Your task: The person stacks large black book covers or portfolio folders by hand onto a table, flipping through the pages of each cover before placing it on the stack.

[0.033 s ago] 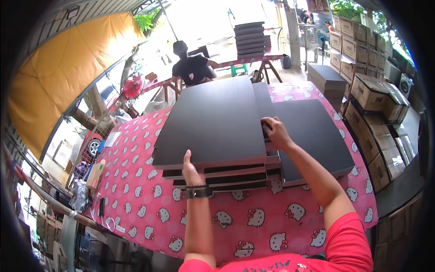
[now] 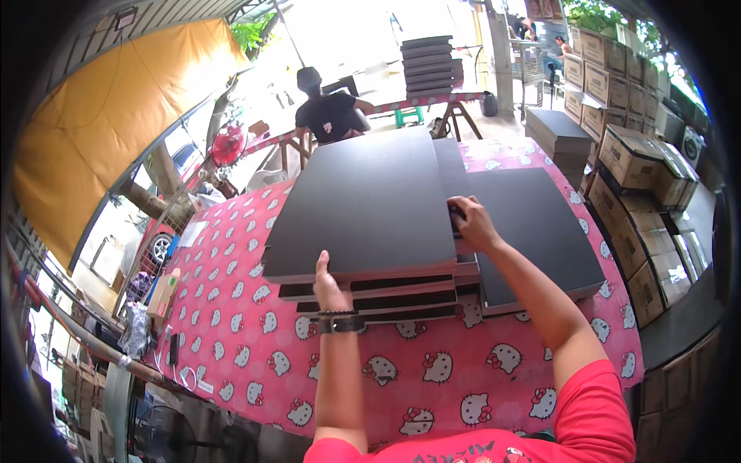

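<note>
1. Dark top panel lies flat on a stack of dark panels, which rests on a table spread with a pink cartoon-cat cloth.
2. Left hand presses against the near edge of that top panel — thumb up on the upper face, the other fingers tucked under the edge, so it is grasping the panel. A dark beaded band and a watch strap sit on the wrist just behind it.
3. Right hand is curled over the panel's right edge, fingers bent around it and gripping; it lies farther from the person than the left hand.
4. Directly beneath the left hand the lower panels step out toward the person, each edge showing a pale strip.
5. Just right of the right hand lies a second dark panel pile, lower than the main stack and touching the same cloth.
6. Well beyond both hands a person in a black shirt and cap sits with their back turned, near another table carrying a tall stack of dark boards.
7. Far right of the right hand, brown cardboard boxes are piled in rows — some open at the top.
8. Far left of the left hand hangs a yellow-orange tarpaulin.
</note>
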The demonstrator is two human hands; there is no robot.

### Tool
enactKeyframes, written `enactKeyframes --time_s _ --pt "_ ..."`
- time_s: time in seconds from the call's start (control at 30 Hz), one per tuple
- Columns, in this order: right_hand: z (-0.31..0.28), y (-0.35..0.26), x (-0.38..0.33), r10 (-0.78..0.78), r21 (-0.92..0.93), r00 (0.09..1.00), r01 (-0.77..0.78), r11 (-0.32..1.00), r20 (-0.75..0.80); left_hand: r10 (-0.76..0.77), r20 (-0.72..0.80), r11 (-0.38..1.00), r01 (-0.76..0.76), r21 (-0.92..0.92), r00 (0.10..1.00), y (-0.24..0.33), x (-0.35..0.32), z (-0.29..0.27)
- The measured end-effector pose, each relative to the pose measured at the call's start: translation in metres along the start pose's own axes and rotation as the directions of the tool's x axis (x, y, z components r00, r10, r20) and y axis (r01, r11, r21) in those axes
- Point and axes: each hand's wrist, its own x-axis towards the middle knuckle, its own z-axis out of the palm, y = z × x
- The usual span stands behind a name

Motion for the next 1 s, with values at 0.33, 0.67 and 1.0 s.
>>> enactKeyframes --time_s 0.33,0.67,1.0 --pt "-0.005 0.009 0.006 -0.098 -0.099 0.995 0.100 0.990 0.029 0.063 -0.093 0.996 -0.069 -0.060 0.994 -0.025 0.002 -0.010" --pt "-0.001 0.006 -0.005 -0.122 -0.346 0.990 0.091 0.934 -0.071 0.184 -0.022 0.974 -0.185 -0.130 0.983 -0.012 -0.020 -0.007" --pt "-0.001 0.004 -0.013 -0.105 -0.399 0.992 0.070 0.914 -0.067 0.052 0.028 0.995 -0.050 -0.088 0.998 -0.006 -0.034 -0.026"
